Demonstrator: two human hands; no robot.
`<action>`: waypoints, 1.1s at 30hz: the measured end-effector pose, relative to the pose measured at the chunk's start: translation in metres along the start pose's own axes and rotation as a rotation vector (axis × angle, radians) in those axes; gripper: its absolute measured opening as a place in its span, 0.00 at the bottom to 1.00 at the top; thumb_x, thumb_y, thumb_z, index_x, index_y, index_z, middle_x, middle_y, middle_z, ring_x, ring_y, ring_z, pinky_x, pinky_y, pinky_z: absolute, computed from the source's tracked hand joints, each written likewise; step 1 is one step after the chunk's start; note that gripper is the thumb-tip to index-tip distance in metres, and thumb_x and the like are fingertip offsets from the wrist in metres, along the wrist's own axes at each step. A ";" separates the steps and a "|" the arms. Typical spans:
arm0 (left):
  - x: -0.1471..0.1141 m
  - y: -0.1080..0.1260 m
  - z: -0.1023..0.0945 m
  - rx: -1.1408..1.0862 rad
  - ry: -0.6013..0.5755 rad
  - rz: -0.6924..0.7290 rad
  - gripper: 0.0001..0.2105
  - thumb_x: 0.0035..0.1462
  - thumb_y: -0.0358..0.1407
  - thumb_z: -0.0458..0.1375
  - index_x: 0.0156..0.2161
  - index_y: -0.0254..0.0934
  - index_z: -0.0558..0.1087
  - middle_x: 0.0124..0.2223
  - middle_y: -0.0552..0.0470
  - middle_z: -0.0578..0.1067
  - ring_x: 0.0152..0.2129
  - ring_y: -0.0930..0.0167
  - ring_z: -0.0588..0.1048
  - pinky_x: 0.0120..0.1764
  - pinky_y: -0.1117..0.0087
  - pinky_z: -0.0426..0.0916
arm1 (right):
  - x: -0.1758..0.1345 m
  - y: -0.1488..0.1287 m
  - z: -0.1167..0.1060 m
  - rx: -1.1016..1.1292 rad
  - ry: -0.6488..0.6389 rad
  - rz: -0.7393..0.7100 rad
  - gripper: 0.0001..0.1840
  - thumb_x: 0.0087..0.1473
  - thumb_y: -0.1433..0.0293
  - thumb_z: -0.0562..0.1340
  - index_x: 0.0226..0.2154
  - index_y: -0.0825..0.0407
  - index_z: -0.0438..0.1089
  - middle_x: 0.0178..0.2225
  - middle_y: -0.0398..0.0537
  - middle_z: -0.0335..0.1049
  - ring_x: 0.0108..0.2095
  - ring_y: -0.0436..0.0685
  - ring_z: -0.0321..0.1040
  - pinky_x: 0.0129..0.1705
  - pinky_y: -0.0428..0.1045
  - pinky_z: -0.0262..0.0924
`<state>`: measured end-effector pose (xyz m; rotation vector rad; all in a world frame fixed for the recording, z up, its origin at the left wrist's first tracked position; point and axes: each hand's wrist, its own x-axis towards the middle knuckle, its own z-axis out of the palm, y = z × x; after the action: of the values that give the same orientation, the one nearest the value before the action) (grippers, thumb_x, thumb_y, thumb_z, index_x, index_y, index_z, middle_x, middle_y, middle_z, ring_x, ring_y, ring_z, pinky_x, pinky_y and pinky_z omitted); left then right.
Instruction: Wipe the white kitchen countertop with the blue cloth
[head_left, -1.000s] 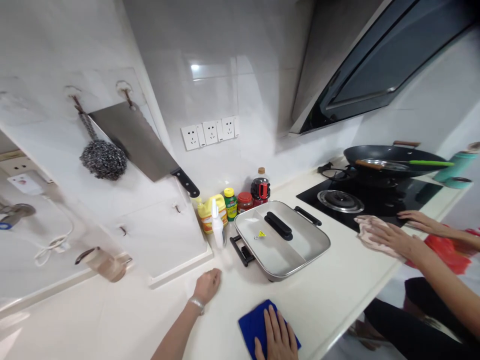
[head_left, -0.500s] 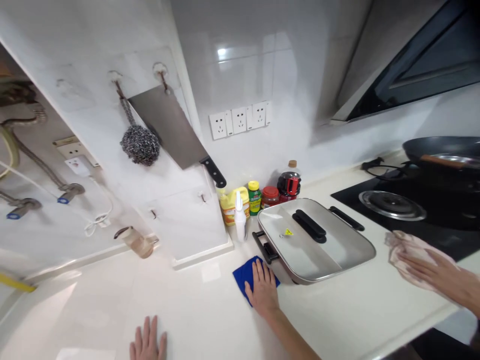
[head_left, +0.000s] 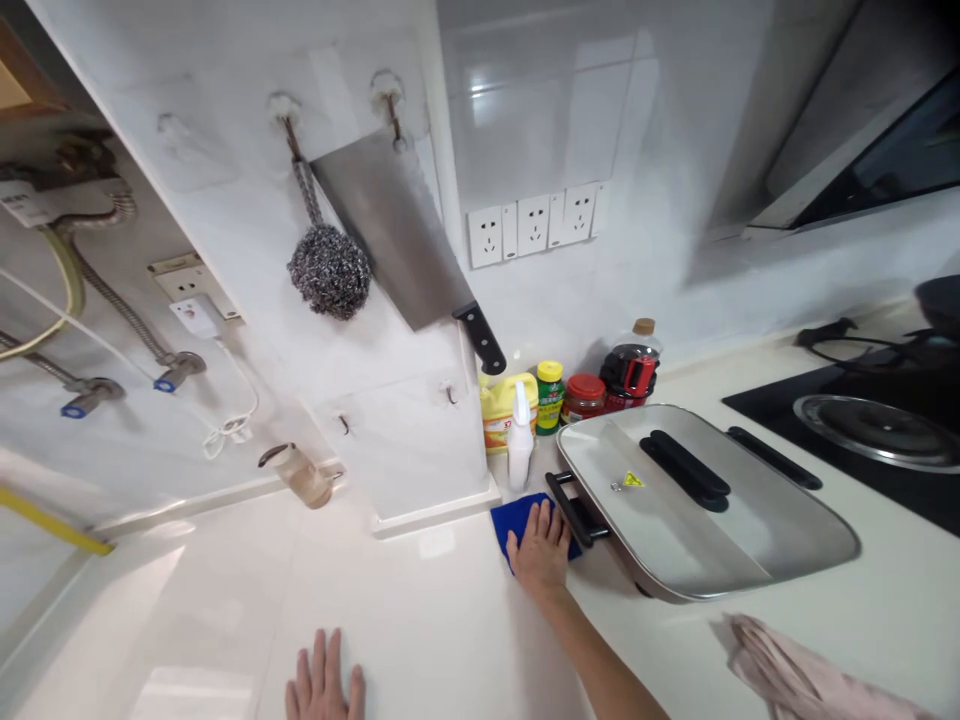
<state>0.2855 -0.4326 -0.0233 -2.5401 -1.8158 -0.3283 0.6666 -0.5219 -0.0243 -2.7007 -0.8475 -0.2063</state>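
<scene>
My right hand [head_left: 541, 552] lies flat with fingers spread on a blue cloth [head_left: 508, 522], pressing it to the white counter. The cloth sits between a white spray bottle [head_left: 519, 450] and the black side handle [head_left: 574, 510] of an electric pan [head_left: 720, 520] with a glass lid. At the lower edge of the view, my left hand [head_left: 324, 680] rests on bare counter with its fingers apart, holding nothing.
At lower right a pink cloth [head_left: 795, 665] lies in front of the pan. A cleaver [head_left: 394, 230] and a steel scourer [head_left: 330, 272] hang on the wall. Near the wall stand a yellow jug [head_left: 510, 412], jars and a dark bottle [head_left: 631, 365]. A cooktop [head_left: 780, 390] is beyond.
The view has turned left. My right hand and the blue cloth have slid slightly towards the wall. The pink cloth has come nearer the counter's front, and the other person's hand is out of sight.
</scene>
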 end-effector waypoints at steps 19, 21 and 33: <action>0.002 0.018 -0.026 -0.018 -0.096 -0.014 0.33 0.64 0.50 0.38 0.68 0.36 0.55 0.72 0.46 0.52 0.70 0.54 0.45 0.67 0.47 0.43 | -0.157 0.041 -0.053 0.196 -0.202 -0.543 0.41 0.62 0.58 0.51 0.70 0.54 0.36 0.72 0.51 0.31 0.71 0.65 0.33 0.70 0.63 0.37; 0.001 0.019 -0.026 -0.020 -0.089 -0.005 0.33 0.64 0.50 0.36 0.68 0.35 0.56 0.72 0.45 0.52 0.69 0.53 0.45 0.67 0.47 0.44 | -0.162 0.082 -0.061 0.139 -0.136 -0.485 0.40 0.62 0.58 0.51 0.70 0.54 0.37 0.72 0.52 0.35 0.70 0.65 0.35 0.69 0.63 0.39; -0.001 0.020 -0.026 -0.045 -0.079 -0.011 0.33 0.63 0.49 0.38 0.68 0.34 0.56 0.72 0.45 0.52 0.69 0.53 0.45 0.67 0.47 0.43 | -0.166 0.151 -0.050 -0.031 0.113 -0.148 0.40 0.63 0.59 0.47 0.68 0.66 0.40 0.70 0.67 0.40 0.69 0.71 0.38 0.67 0.68 0.40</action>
<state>0.2999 -0.4433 0.0041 -2.6098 -1.8706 -0.2762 0.6160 -0.7449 -0.0512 -2.6265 -1.0181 -0.4041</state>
